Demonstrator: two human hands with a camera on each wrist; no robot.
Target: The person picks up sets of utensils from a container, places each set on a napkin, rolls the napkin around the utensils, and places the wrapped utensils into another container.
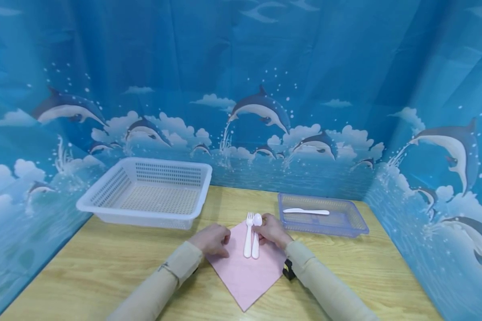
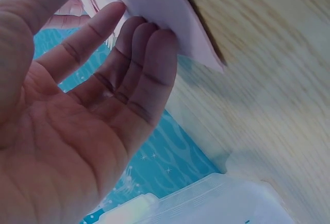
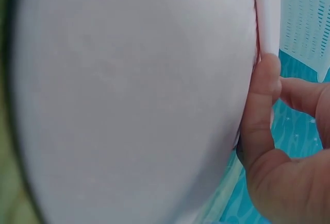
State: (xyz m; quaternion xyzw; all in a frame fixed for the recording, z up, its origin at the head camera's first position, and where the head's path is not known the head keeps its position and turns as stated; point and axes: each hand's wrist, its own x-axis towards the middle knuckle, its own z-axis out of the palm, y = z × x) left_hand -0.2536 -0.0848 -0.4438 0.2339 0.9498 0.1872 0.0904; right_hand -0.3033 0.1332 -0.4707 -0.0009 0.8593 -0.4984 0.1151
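Head view: right hand (image 1: 274,231) pinches white spoon (image 1: 255,246), likely to align it with white fork (image 1: 248,240) on diagonally laid pink napkin (image 1: 245,281); left hand (image 1: 212,240) relaxed, empty, by napkin's left edge.

A white spoon (image 1: 255,245) is resting just beside a white fork (image 1: 248,238) on a pink napkin (image 1: 244,283), which is lying cornerwise.

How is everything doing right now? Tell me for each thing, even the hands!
Pink napkin: lying flat, one corner toward the person
Fork: on the napkin, tines pointing away
Spoon: beside the fork, pinched
Knife: lying in the purple tray
Purple tray: upright, open-topped
White basket: upright, open-topped
Left hand: fingers loosely curved
Right hand: pinching the spoon
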